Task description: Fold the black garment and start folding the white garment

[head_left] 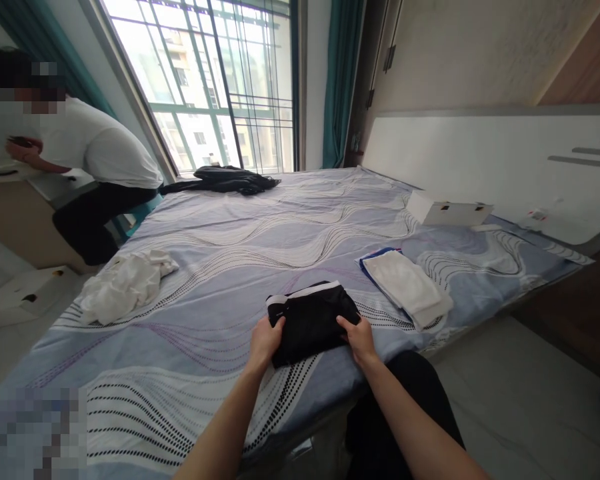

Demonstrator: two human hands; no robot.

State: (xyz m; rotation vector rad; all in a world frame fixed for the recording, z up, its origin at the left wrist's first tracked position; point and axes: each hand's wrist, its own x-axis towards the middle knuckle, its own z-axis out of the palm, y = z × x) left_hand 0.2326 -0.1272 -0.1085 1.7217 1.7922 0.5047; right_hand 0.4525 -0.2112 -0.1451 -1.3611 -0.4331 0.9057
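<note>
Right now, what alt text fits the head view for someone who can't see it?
The person's left hand and right hand hold a folded black cloth with a white band on a wavy-patterned blue-and-white bedsheet. Folded white-and-blue cloths lie to the right, a crumpled white cloth to the left; another person in a white top leans near a window.

I have the left hand (265, 343) and right hand (360, 339) gripping a black garment (310, 327) by its sides on the bed (215, 293), folded cloths (407, 287) at its two o'clock, crumpled white fabric (127, 287) toward nine, dark clothing (230, 180) at eleven.
</note>
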